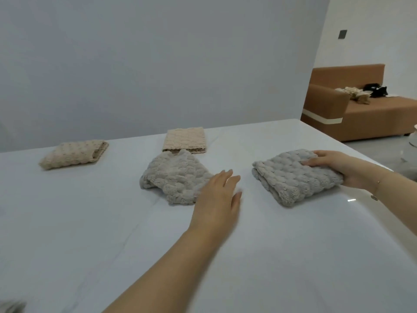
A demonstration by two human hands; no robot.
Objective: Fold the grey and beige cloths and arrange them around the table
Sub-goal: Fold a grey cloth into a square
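2 folded grey cloths [177, 177] [295, 177] and 2 beige cloths [74, 154] [185, 141] lie on the table [90, 222]; the left hand [217, 199], fingers straight, touches one grey cloth, the right hand [338, 166] grips the other.

I'm looking into a home living room: a brown sofa [370, 109] with loose clothing heaped on its seat stands past my white marble-look table [90, 222], against plain pale walls (one carries a dark switch plate [342, 34]).
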